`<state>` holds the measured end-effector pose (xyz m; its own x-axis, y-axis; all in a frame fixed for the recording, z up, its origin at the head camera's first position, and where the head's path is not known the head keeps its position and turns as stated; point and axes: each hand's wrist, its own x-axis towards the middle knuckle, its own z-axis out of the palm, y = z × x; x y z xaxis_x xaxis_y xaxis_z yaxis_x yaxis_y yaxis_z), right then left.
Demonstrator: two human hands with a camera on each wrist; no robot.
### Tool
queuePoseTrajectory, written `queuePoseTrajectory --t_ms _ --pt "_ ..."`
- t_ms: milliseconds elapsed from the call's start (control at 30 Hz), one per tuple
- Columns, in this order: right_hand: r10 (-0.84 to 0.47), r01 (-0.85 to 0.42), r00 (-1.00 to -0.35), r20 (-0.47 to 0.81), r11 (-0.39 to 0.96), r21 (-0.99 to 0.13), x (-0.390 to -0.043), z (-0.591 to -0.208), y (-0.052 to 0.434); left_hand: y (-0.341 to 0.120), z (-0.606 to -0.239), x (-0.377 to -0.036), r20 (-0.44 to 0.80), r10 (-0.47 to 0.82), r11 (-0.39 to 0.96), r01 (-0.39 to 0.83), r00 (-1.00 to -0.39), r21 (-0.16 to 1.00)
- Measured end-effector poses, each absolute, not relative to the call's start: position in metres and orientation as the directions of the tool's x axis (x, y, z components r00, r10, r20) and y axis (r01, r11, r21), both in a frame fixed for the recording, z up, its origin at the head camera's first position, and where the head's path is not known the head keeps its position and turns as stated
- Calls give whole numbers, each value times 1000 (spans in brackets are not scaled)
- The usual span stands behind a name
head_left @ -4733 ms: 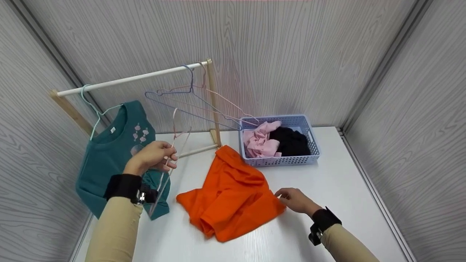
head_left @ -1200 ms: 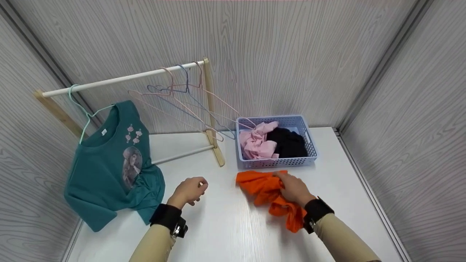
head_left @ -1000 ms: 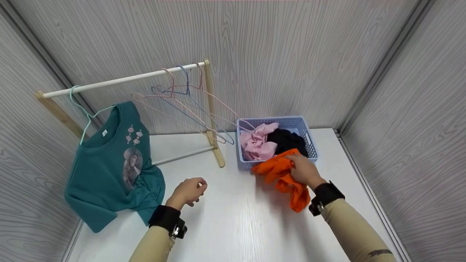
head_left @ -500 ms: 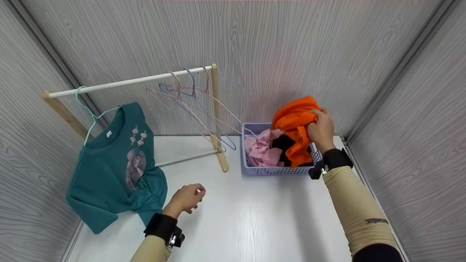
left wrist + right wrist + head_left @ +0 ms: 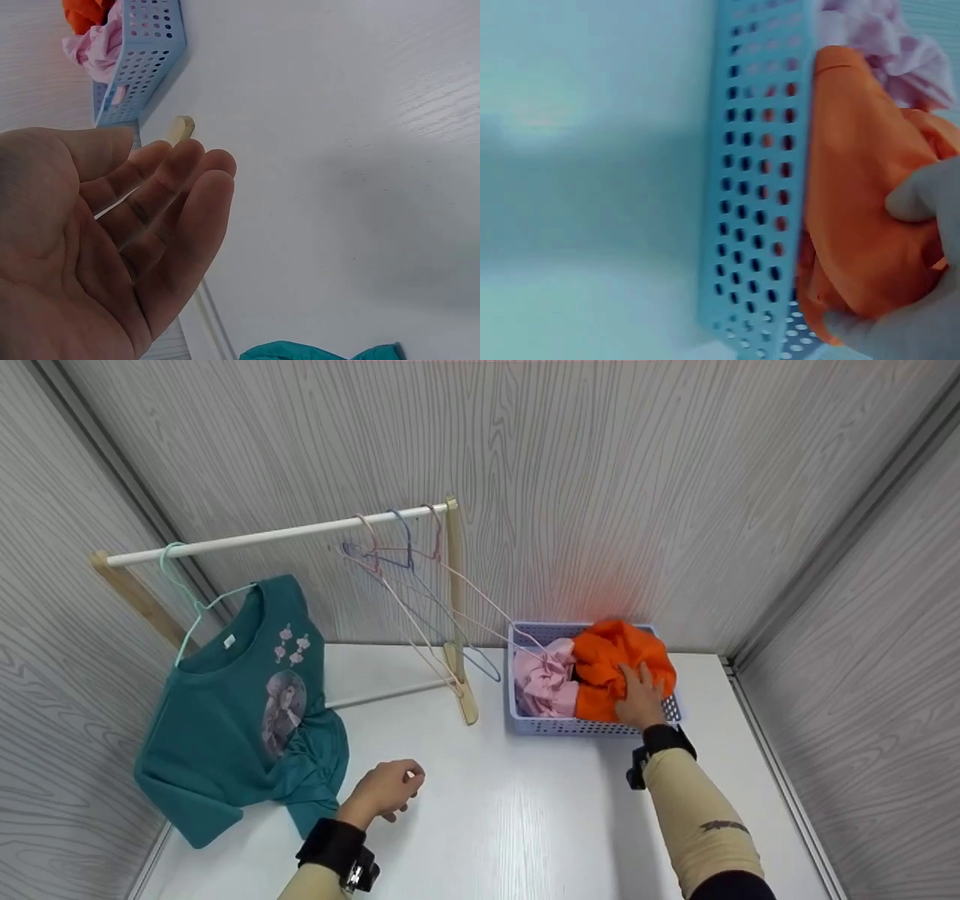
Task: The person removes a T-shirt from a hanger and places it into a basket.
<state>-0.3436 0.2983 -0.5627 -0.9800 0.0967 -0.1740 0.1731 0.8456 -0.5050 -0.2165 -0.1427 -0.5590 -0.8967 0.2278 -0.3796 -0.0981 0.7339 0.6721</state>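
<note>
Pressing: right hand (image 5: 640, 697) on bunched orange shirt (image 5: 619, 656), no clear long axis.

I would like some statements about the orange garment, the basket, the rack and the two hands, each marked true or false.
1. The orange garment lies in the basket. True.
2. The right hand rests on the orange garment. True.
3. The left hand holds a hanger. False: it holds nothing, with relaxed fingers, above the table.
4. The teal shirt hangs on the rack. True.
5. The basket also holds a yellow garment. False: a pink garment lies beside the orange one.
6. The rack carries no empty hangers. False: several empty hangers hang at its right end.
</note>
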Motion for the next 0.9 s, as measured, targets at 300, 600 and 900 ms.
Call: queuePoseTrajectory --t_ms 300,600,900 --pt "36 76 -990 -135 948 -310 -323 -571 309 -133 -559 -219 -385 253 741 -78 -888 667" --pt "-5 54 -990 -141 908 -416 -294 -561 314 -131 -545 -223 -352 251 767 -36 -902 641" --pt "-117 -61 -986 -120 917 -394 -241 -547 298 -136 -525 -231 -303 263 788 23 -916 615"
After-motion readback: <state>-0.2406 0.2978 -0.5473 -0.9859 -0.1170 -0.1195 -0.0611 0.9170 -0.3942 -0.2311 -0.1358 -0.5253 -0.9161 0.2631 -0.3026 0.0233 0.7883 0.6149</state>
